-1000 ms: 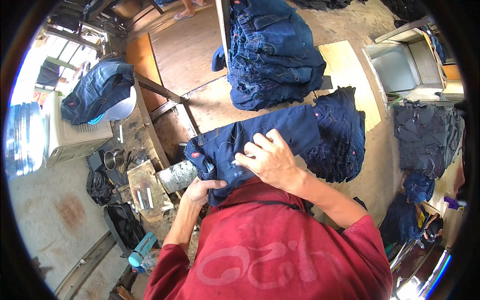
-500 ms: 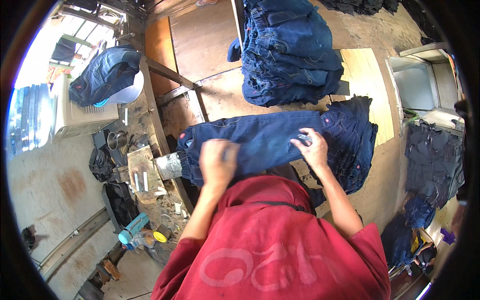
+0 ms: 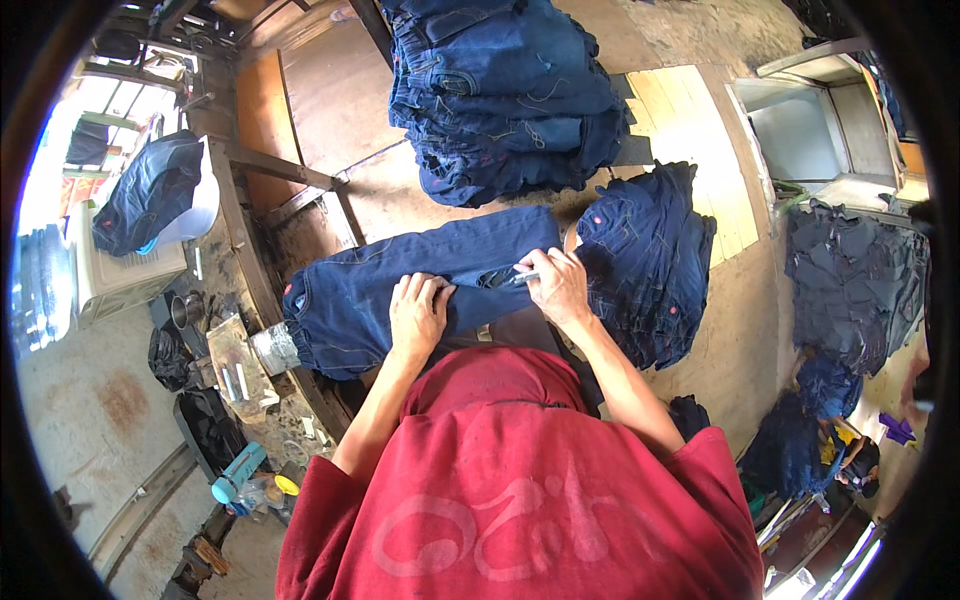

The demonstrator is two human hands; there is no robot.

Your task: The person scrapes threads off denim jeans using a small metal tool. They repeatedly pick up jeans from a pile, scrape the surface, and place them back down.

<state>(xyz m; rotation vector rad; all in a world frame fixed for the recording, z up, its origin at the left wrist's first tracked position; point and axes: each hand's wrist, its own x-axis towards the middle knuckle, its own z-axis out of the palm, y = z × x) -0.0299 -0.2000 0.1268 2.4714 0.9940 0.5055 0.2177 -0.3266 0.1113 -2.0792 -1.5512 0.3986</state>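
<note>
We find the blue denim garment lying lengthwise in front of the person, its left end next to a pale, mottled cylinder at the desk. The left hand rests on the cloth, fingers partly bent; we cannot tell whether it pinches the fabric. The right hand is closed around a slim object, its kind too small to tell, beside a dark patch on the garment. We note a denim pile just to the right.
</note>
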